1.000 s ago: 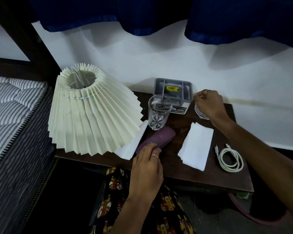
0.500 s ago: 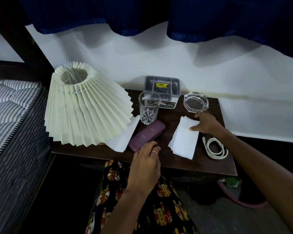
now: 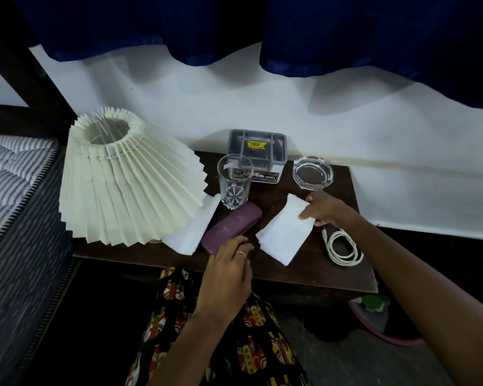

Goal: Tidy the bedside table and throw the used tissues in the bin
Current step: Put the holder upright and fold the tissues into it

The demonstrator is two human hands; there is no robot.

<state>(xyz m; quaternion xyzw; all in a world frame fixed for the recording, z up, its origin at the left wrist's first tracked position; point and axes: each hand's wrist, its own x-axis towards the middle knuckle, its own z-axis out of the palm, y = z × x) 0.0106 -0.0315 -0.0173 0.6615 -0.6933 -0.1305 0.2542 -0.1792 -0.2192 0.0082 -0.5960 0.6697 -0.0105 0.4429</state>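
Observation:
A dark wooden bedside table (image 3: 304, 277) carries a flat stack of white tissues (image 3: 283, 232) near its middle right. My right hand (image 3: 325, 208) pinches the stack's far right corner, thumb on top. A second white tissue (image 3: 193, 229) lies partly under the pleated cream lampshade (image 3: 129, 182). A purple case (image 3: 232, 227) lies slanted between the two tissues. My left hand (image 3: 229, 266) rests at the case's near end, fingers touching it. A pink bin rim (image 3: 385, 327) with something green inside shows on the floor under the table's right corner.
Behind the case stands a clear drinking glass (image 3: 234, 182), then a grey compartment box (image 3: 258, 151) against the wall. A glass ashtray (image 3: 313, 172) sits at the back right, a coiled white cable (image 3: 343, 247) at the right. A striped mattress (image 3: 14, 190) borders the left.
My right hand let go of the ashtray at the back, came toward me and took hold of the tissue stack's corner. The left hand stayed at the purple case.

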